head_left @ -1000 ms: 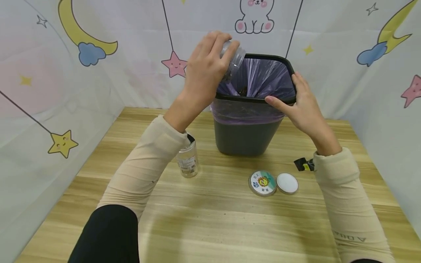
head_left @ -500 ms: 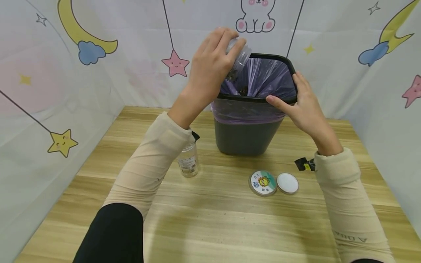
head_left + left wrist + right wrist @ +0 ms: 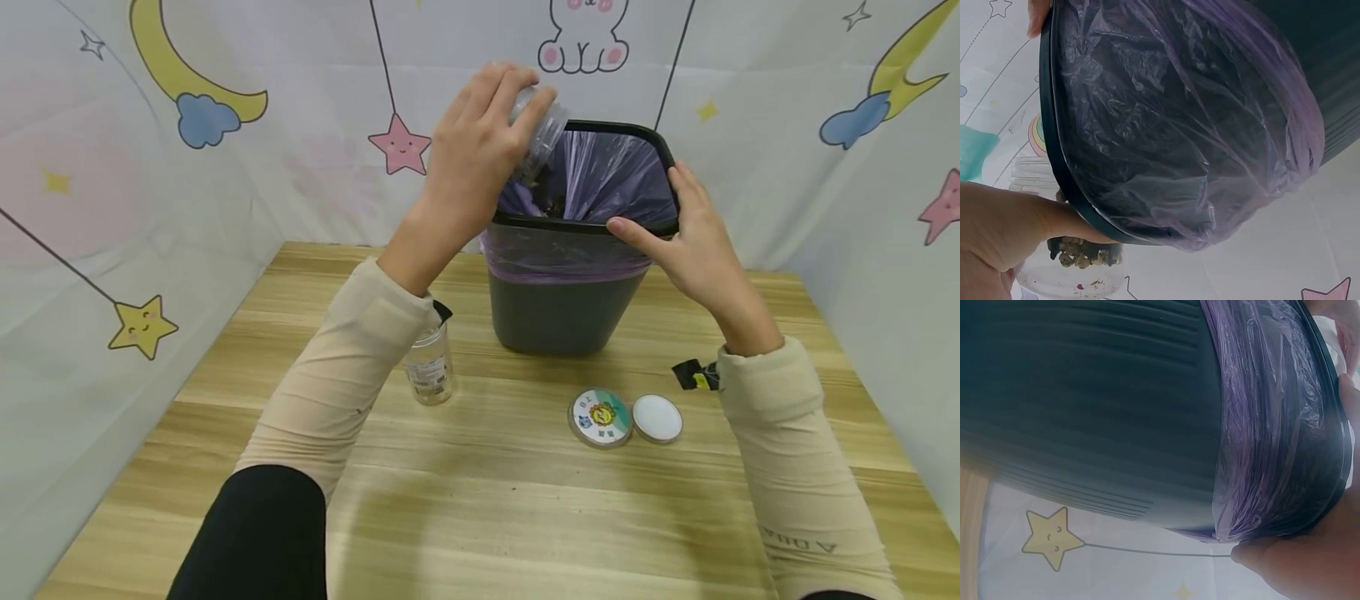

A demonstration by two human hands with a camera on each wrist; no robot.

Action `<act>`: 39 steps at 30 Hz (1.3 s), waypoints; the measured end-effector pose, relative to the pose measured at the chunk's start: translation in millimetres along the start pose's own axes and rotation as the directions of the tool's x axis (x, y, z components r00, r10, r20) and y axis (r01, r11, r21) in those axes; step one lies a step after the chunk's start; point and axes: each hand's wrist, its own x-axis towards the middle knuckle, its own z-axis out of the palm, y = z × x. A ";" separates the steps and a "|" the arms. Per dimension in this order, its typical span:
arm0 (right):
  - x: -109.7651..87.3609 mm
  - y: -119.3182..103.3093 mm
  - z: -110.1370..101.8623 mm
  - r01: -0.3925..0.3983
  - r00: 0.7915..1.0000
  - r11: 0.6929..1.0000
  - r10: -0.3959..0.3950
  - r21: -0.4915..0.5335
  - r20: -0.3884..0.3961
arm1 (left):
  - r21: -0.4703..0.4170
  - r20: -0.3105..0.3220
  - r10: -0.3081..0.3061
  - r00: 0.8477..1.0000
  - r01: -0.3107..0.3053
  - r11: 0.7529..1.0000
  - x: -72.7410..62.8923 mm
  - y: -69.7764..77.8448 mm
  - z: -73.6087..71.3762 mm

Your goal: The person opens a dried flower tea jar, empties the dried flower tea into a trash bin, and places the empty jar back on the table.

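Observation:
My left hand [image 3: 476,146] grips a clear plastic jar [image 3: 551,132], tipped mouth-down over the left side of a dark grey trash bin [image 3: 564,312]. Dark, dried clumps show inside the jar [image 3: 1075,281] in the left wrist view. A purple bag [image 3: 615,179] lines the bin and folds over its black rim; some dark bits lie in the bag. With thumb in front and fingers at the side, my right hand [image 3: 697,242] holds the bin's right rim. The right wrist view shows the bin's ribbed side [image 3: 1104,425] and part of that hand [image 3: 1310,559].
Left of the bin, a second clear jar [image 3: 429,375] with a label stands partly behind my left sleeve. Two round lids [image 3: 600,417] lie in front, beside a black piece with a yellow mark [image 3: 686,375]. A patterned cloth [image 3: 322,100] hangs behind.
My left hand and the jar shifted slightly right, then a little back left. Dark contents have slid toward the jar's mouth and the bag. My right hand stays on the rim.

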 end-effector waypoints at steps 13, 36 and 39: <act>-0.5 -0.8 0.0 0.001 1.000 1.000 -0.001 -0.003 -0.007 | 0.070 -0.014 0.082 0.997 -0.080 0.994 1.1 0.3 -0.7; 0.6 0.2 0.6 -0.008 1.000 1.000 0.008 0.001 0.002 | 0.160 -0.089 0.147 0.985 -0.132 0.978 -6.3 0.5 2.1; 0.5 0.3 0.4 -0.007 1.000 1.000 0.007 0.002 0.002 | 0.182 -0.100 0.164 0.981 -0.144 0.973 -5.9 0.7 1.8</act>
